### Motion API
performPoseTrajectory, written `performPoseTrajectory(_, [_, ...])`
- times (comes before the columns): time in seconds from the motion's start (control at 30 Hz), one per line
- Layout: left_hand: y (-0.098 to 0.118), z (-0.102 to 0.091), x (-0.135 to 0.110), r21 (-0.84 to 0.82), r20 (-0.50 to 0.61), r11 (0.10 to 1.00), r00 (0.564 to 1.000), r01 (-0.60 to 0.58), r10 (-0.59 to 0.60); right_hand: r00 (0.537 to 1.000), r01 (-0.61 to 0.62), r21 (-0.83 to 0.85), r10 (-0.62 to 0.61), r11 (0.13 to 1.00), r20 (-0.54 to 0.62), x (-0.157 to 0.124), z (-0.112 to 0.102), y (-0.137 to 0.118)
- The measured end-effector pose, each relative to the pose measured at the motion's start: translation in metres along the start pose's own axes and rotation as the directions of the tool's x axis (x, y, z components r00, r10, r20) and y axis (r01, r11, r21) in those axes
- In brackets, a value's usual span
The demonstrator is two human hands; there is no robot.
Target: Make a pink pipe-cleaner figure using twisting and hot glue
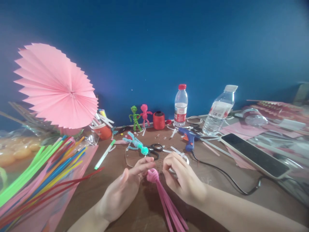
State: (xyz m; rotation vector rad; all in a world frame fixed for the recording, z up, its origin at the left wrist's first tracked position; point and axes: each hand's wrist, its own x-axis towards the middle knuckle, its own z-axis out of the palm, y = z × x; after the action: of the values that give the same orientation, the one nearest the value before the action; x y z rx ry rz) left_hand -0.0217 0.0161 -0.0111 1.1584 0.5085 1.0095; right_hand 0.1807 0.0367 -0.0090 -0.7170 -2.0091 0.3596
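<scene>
Between my hands is a pink bundle of fuzzy craft stems [152,176], knotted into a round head with long loose strands trailing toward the bottom edge. My left hand [124,185] is at the knot's left side, its fingers stretched out and the thumb raised; whether a fingertip touches the knot is unclear. Just right of the knot, my right hand [182,178] has curled fingers drawn together, and anything inside them is hidden. Beyond the fingertips lies a light-blue stem figure [136,144] with a turquoise head, beside black-handled scissors [156,147].
Green and pink figures [139,116] stand near a red roll [158,120] at the wall. Two bottles [181,108] are behind a blue glue gun [190,139], whose cord curves rightward. A phone [256,154] lies right. Colourful stems [48,175] and a pink paper fan [60,85] occupy the left.
</scene>
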Motion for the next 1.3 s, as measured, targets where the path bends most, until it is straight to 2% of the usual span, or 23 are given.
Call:
performPoseTrajectory(0.27, [0.007,0.01,-0.002,0.21,0.158,0.977,0.986,0.025,-0.059,0.982,-0.173,0.077,0.177,0.982,-0.06,-0.003,0.006,0.001])
performPoseTrajectory(0.57, [0.007,0.003,-0.006,0.38,0.169,0.925,0.981,0.023,-0.094,0.98,-0.113,0.057,0.121,0.992,-0.161,-0.003,0.007,0.003])
performPoseTrajectory(0.63, [0.009,0.002,-0.006,0.428,0.178,0.903,0.974,0.049,-0.137,0.977,-0.105,0.052,0.113,0.993,-0.178,-0.001,0.007,0.001])
performPoseTrajectory(0.73, [0.008,0.003,-0.003,0.4,0.203,0.914,0.966,0.068,-0.16,0.972,-0.116,0.023,0.118,0.993,-0.204,0.0,0.005,-0.001])
performPoseTrajectory(0.9, [-0.001,0.004,-0.001,0.39,0.155,0.92,0.983,0.026,-0.093,0.975,-0.109,-0.051,0.097,0.993,-0.2,0.002,0.005,0.0])
performPoseTrajectory(1.07, [0.014,0.01,-0.001,0.414,0.177,0.908,0.974,0.061,-0.145,0.971,-0.08,-0.097,0.055,0.992,-0.234,0.003,0.005,-0.001])
performPoseTrajectory(1.17, [0.022,0.011,-0.001,0.435,0.199,0.894,0.958,0.103,-0.207,0.97,-0.12,-0.085,0.098,0.989,-0.221,0.004,0.004,-0.003])
performPoseTrajectory(1.3, [0.016,0.008,-0.003,0.367,0.202,0.926,0.964,0.089,-0.173,0.953,-0.235,-0.048,0.221,0.971,-0.206,0.003,0.005,-0.003])
